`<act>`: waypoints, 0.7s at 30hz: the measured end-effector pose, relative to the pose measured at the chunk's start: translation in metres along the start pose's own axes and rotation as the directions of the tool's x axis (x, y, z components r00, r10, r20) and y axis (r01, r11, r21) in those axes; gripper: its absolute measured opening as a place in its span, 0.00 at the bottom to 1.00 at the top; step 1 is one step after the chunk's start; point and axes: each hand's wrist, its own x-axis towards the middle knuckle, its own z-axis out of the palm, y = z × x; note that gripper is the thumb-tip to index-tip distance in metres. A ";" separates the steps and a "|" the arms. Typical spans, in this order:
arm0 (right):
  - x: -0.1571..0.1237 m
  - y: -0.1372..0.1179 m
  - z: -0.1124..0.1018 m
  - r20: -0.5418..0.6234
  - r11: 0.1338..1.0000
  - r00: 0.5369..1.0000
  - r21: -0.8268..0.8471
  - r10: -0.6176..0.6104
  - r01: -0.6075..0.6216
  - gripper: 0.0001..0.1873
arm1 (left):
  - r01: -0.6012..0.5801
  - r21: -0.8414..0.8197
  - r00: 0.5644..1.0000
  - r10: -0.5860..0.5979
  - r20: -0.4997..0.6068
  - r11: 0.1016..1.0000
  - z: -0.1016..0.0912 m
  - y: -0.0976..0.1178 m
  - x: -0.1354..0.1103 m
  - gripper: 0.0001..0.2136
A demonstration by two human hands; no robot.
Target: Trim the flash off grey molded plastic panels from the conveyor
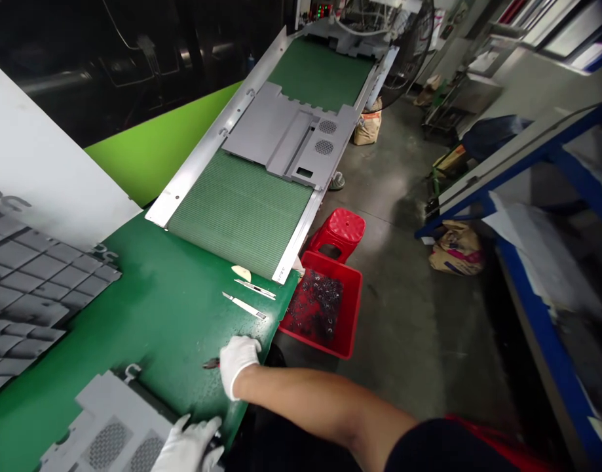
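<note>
Across the green worktop (153,301), the gloved right hand (239,364) grips a pliers-like tool (211,363), while the left hand (187,447), its hold unclear, touches a grey vented panel (95,401) on the near side.

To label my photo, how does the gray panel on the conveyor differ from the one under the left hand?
The conveyor panel shows whole; the table panel is cropped. The conveyor panel lies untouched; the left hand touches the table panel. Both have round grilles.

Green tabletop (158,295), pale piece (242,273) beside two slim knives (245,306), vented grey panel (101,408), ribbed grey panels (35,272)
</note>
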 end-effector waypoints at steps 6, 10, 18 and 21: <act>-0.060 0.096 0.014 0.452 0.881 0.888 0.451 -0.089 -0.141 0.18 | 0.060 -0.088 0.956 -0.032 0.291 0.994 -0.009 -0.010 0.034 0.13; -0.110 0.123 0.052 0.281 0.874 0.958 0.478 -0.060 -0.085 0.11 | 0.087 -0.316 0.951 0.016 0.309 0.945 -0.022 -0.010 0.063 0.15; -0.102 0.097 0.064 0.178 0.922 0.975 0.383 -0.135 0.058 0.13 | 0.157 -0.350 0.852 0.052 0.520 0.923 -0.057 0.006 0.117 0.20; -0.096 0.094 0.060 0.233 0.938 0.962 0.342 -0.145 0.059 0.16 | 0.134 -0.353 0.827 0.092 0.555 0.926 -0.058 -0.003 0.120 0.23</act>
